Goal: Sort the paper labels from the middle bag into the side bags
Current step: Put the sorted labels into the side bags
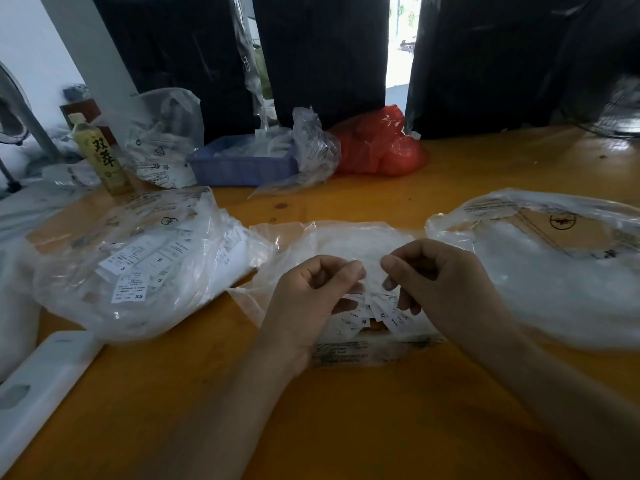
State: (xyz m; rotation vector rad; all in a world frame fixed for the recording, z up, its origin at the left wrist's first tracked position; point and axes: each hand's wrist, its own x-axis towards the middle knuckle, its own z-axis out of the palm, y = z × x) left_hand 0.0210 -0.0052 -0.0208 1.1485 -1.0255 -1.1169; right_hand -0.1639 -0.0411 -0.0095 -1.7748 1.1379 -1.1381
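Hands meet over the middle bag (341, 244) near the desk's (346, 427) front edge. Left hand (308, 299) and right hand (440, 285) each pinch a white paper label (372, 271) between them. More labels (374, 317) lie underneath. Left bag (138, 265) and right bag (554, 271) sit beside. Blue basket (242, 166) sits at the back.

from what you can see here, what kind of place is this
Probably a garment packing or sorting workroom. Clear plastic bags on the orange table hold paper size labels marked S, M and XL, and a blue basket of more packets sits behind. Both hands, left and right, pinch labels over the middle bag.
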